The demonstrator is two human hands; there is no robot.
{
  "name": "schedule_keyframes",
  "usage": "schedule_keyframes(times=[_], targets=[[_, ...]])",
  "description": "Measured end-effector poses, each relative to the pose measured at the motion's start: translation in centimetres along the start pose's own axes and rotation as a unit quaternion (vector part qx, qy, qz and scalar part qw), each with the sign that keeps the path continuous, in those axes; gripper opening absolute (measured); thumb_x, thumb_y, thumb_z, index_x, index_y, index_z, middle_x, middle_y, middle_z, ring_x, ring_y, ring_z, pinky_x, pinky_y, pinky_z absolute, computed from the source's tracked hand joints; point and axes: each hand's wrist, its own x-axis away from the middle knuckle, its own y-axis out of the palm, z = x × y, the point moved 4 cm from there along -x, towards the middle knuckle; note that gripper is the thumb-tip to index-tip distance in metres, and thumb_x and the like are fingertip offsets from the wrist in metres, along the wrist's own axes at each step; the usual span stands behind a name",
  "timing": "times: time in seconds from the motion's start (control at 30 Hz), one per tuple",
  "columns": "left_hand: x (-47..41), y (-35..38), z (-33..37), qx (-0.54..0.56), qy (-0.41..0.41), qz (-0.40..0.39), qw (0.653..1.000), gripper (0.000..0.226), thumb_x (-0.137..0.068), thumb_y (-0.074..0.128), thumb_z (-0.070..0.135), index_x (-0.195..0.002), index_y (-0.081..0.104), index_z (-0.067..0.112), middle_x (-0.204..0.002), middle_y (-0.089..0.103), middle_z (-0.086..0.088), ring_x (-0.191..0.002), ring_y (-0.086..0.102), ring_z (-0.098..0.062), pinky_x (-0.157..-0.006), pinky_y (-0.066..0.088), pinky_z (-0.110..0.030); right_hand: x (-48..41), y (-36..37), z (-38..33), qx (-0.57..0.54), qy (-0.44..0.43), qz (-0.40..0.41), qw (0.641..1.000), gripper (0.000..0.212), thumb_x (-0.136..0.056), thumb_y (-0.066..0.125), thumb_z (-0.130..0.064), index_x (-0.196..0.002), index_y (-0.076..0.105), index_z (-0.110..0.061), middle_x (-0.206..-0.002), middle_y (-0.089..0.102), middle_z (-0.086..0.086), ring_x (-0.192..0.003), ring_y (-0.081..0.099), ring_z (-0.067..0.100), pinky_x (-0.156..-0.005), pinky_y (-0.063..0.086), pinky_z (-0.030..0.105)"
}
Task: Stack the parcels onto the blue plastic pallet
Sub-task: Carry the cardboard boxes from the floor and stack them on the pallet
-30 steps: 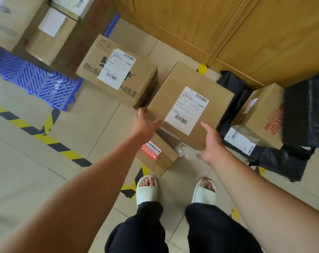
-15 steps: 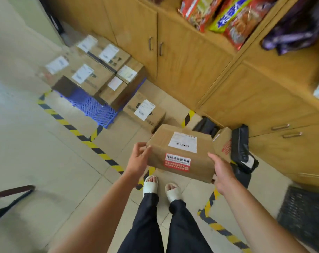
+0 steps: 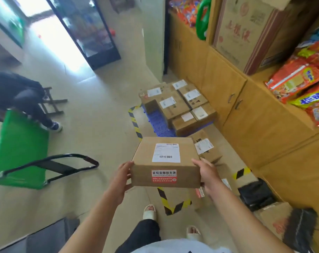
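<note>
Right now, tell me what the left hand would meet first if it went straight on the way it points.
The left hand grips the brown cardboard parcel with the white label. Beyond that the way looks free until the stacked cardboard parcels on the blue plastic pallet, though depth is unclear.

**What the carried parcel hides**

The fingers of the left hand (image 3: pixel 121 177) and right hand (image 3: pixel 208 174) disappear behind the carried parcel (image 3: pixel 166 161). The print on its shipping label (image 3: pixel 166 153) is too small to read. Beyond it, stacked parcels (image 3: pixel 175 106) cover most of the blue pallet (image 3: pixel 157 119). Far to its left, the frame edge cuts off a person (image 3: pixel 18 92).
</note>
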Motion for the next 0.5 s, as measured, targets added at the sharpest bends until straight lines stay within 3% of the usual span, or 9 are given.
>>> schedule_keyframes(times=[0.17,0.37,0.5], targets=[[-3.7,-5.0,1.6,0.073,0.006,0.023,0.997,0.02,-0.095,0.054,0.028,-0.108,0.068,0.023,-0.103,0.066,-0.005,-0.096,0.06,-0.02,-0.082,0.05,-0.037,-0.5,6.9,-1.4,0.05,-0.023,-0.014,0.998,0.012,-0.096,0.06,-0.028,-0.106,0.055,-0.032,-0.101,0.07,0.003,-0.095,0.067,0.026,-0.079,0.055,0.04],[-12.3,-10.0,5.9,0.063,0.002,-0.03,0.998,0.022,-0.096,0.052,0.027,-0.114,0.064,0.023,-0.112,0.063,-0.008,-0.098,0.057,-0.019,-0.069,0.046,-0.031,-3.2,15.4,-2.6,0.034,-0.036,0.041,0.998,0.045,-0.095,0.061,-0.031,-0.139,0.053,-0.025,-0.113,0.069,0.003,-0.101,0.066,0.025,-0.079,0.053,0.037],[-17.2,-13.2,10.5,0.028,0.006,-0.059,0.998,0.02,-0.095,0.052,0.031,-0.109,0.066,0.027,-0.117,0.062,-0.008,-0.108,0.057,-0.022,-0.072,0.046,-0.032,-4.1,20.6,-4.6,0.035,-0.04,0.064,0.997,0.04,-0.097,0.057,-0.036,-0.135,0.056,-0.027,-0.113,0.068,0.002,-0.104,0.063,0.024,-0.079,0.053,0.039]])
